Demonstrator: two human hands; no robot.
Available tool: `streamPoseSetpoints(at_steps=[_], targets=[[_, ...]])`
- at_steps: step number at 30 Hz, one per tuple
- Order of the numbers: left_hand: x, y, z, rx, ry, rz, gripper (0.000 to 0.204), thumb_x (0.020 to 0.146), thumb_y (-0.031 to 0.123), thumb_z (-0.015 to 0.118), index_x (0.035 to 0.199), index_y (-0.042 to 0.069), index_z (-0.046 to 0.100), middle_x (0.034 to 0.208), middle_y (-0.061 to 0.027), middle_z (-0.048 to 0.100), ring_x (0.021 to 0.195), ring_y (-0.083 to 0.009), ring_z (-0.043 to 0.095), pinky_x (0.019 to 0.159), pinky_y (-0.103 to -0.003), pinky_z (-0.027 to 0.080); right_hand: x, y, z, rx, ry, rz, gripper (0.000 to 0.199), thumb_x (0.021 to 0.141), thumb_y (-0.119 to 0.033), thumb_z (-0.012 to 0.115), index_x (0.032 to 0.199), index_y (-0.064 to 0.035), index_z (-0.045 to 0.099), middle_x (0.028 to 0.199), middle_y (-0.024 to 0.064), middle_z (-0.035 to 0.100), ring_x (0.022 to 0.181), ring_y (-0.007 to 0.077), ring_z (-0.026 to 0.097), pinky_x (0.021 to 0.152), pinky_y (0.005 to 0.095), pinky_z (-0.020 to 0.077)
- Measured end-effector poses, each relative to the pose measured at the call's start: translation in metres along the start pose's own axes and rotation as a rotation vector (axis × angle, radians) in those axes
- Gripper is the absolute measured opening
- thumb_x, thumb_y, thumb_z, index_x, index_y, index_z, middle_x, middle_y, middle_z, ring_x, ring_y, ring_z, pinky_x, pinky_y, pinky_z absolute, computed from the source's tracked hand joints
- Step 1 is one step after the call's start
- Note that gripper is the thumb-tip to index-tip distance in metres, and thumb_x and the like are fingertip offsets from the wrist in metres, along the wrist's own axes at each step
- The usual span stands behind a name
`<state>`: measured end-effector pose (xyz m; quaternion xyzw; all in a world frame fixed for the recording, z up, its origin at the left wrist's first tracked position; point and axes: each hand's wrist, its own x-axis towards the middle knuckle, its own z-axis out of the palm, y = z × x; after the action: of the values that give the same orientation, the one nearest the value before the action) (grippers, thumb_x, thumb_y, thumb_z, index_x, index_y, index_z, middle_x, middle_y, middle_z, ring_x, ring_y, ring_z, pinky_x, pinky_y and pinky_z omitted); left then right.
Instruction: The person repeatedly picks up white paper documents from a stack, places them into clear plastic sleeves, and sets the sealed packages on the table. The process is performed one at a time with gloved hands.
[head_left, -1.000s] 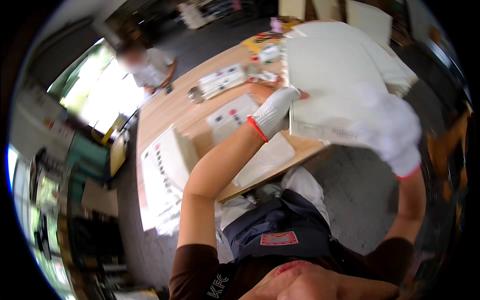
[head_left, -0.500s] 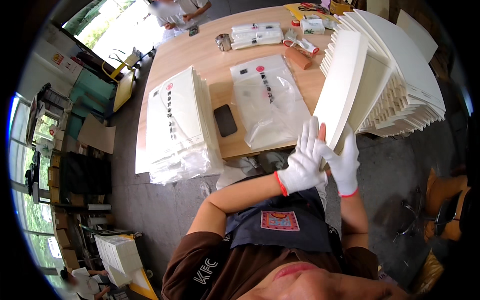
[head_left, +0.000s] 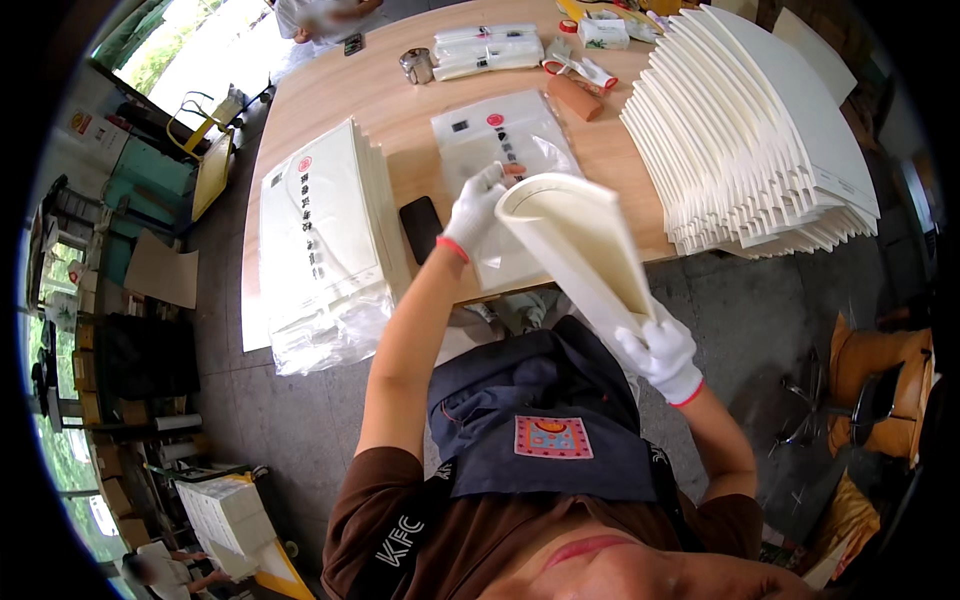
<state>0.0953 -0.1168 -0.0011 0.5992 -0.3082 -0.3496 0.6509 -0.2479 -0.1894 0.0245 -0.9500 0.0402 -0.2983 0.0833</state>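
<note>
My right hand (head_left: pixel 662 352), in a white knit glove with a red cuff, grips the lower end of a bent white paper bundle (head_left: pixel 575 260). The bundle curls open at its upper end and hangs tilted above the table's front edge. My left hand (head_left: pixel 472 208), gloved alike with one bare fingertip showing, reaches over a flat clear plastic bag (head_left: pixel 550 140) with black and red print. Its fingers lie close to the bundle's upper left edge and are partly hidden, so their grip is unclear. Beside it lies a dark phone (head_left: pixel 420 230).
Bagged paper stacks (head_left: pixel 318 220) lie on the table's left. A tall fanned pile of folded white sheets (head_left: pixel 735 130) fills the right. Toward the back are a metal cup (head_left: pixel 416 66), rolled plastic bags (head_left: pixel 488 50), spare gloves (head_left: pixel 580 70) and an orange-brown block (head_left: pixel 575 99). Another person (head_left: pixel 320 18) stands beyond.
My left hand has left the bundle's lower end and moved up and left over the bag. My right hand has swung the bundle away from the pile, leftward and lower, and it now bends open.
</note>
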Motion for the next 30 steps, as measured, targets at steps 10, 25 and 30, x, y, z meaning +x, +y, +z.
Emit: streamPoseSetpoints(at_steps=[10,25,30], targets=[[0.002,0.085,-0.002,0.163,-0.181,0.014,0.030,0.093,0.011,0.044,0.119,0.009,0.058,0.099,-0.0053,0.067,0.068,-0.0049,0.052,0.060,-0.021,0.044,0.014,0.028,0.044,-0.148,-0.627,0.317,0.027,0.088,-0.033,0.053,0.087,-0.0063,0.057,0.091,0.0143,0.059,0.075,0.0298,0.065,0.061,0.0434,0.0541],[-0.127,0.051,-0.012,0.451,0.142,0.334,0.027,0.087,-0.007,0.049,0.104,0.004,0.066,0.095,-0.0032,0.070,0.066,-0.0064,0.057,0.059,-0.022,0.047,0.045,0.011,0.005,0.206,-0.723,0.302,0.033,0.086,-0.039,0.056,0.090,-0.0063,0.060,0.089,0.0155,0.062,0.077,0.0348,0.063,0.065,0.0457,0.0501],[-0.101,0.082,-0.006,0.400,0.064,0.103,0.031,0.095,0.002,0.046,0.122,0.009,0.058,0.082,0.0001,0.063,0.056,-0.0051,0.052,0.055,-0.023,0.046,0.039,0.006,0.018,0.139,-0.484,0.212,0.028,0.086,-0.032,0.055,0.085,-0.0052,0.061,0.089,0.0140,0.062,0.070,0.0340,0.063,0.059,0.0433,0.0514]])
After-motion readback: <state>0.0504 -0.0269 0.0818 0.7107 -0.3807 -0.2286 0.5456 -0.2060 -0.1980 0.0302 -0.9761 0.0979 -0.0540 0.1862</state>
